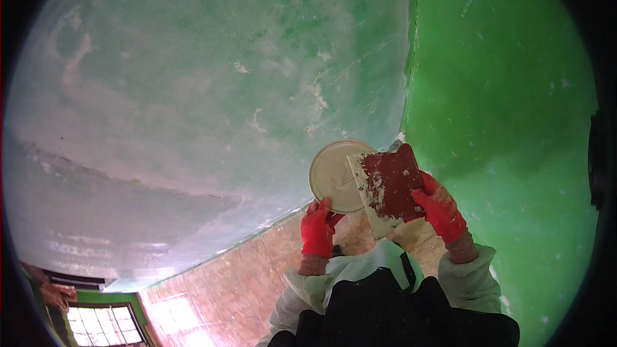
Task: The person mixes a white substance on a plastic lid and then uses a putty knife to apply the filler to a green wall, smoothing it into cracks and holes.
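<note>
My left hand (pixel 317 231), in a red glove, is closed on the lower rim of a round, pale lid (pixel 334 173) whose face carries a smear of cream-coloured putty. My right hand (pixel 442 209), gloved in red too, grips a dark red, flat spreader (pixel 393 183) by its right side. Whitish putty coats the spreader's left edge and spots its face. That edge overlaps the right part of the lid and hides some of it; whether the two touch I cannot tell.
A patchy, whitened green wall (pixel 225 77) meets a brighter green wall (pixel 501 71) at a cracked corner just beyond my hands. Brown floor tiles (pixel 231 270) lie below. At the lower left are a barred window (pixel 106 324) and a hanging brownish cloth (pixel 58 295).
</note>
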`<state>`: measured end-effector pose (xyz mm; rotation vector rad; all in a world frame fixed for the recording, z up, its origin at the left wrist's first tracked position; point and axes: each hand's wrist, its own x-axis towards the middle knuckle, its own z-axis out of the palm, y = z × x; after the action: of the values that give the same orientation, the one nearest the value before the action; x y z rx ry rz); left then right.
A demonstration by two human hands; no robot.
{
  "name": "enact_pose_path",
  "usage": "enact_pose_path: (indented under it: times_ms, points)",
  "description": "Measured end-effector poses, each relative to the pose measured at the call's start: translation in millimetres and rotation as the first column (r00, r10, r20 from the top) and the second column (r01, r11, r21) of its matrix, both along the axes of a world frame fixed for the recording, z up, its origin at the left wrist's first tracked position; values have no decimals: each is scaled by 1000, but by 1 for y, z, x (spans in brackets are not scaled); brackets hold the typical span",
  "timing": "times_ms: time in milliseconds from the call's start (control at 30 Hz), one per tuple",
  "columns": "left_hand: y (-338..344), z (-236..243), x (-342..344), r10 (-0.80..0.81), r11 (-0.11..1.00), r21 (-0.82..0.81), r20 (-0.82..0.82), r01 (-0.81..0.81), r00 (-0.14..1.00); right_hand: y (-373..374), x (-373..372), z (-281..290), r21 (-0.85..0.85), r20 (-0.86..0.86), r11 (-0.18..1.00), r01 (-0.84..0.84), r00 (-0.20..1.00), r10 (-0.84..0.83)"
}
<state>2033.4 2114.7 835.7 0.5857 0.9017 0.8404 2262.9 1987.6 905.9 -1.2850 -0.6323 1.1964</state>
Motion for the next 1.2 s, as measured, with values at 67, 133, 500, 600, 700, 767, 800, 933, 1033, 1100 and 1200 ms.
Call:
enact_pose_path:
  times_ms: [67, 133, 500, 600, 700, 767, 800, 933, 1033, 1100, 1200]
  points:
    - [17, -4, -14, -56, 998, 10, 13, 56, 998, 10, -18, 4, -15, -41, 999, 32, 999, -32]
    - [29, -17, -26, -89, 996, 6, 12, 89, 996, 20, -35, 8, -164, -50, 986, 37, 998, -46]
    - [93, -108, -29, -306, 950, -53, 26, 307, 952, 49, -62, -74, -229, 362, 918, 322, 904, -227]
    - [107, -160, -30, -353, 933, -66, 20, 353, 936, 67, -44, -115, -248, 683, 935, 253, 730, -16]
    - [116, -209, -26, -466, 885, -34, -42, 464, 884, 82, -24, -164, -42, 990, 993, 111, 141, 26]
    - [120, -231, -24, -461, 887, -45, -42, 459, 887, 102, -17, -190, 72, 997, 990, -119, 17, -71]
    - [122, -240, -24, -454, 890, -56, -47, 452, 890, 108, -19, -200, 76, 997, 990, -118, 10, -75]
    - [125, -282, -28, -480, 876, 22, -66, 483, 875, 111, -31, -248, -16, 998, 987, -160, -70, 5]
    - [126, -311, -34, -494, 866, 90, 10, 491, 869, 101, -39, -271, -7, 998, 978, -210, -66, -7]
    - [124, -325, -39, -517, 847, 158, 17, 508, 856, 95, -44, -285, -19, 997, 975, -220, -71, 4]
    - [123, -344, -48, -537, 838, 168, 87, 518, 839, 86, -55, -291, -12, 986, 975, -221, -165, -25]
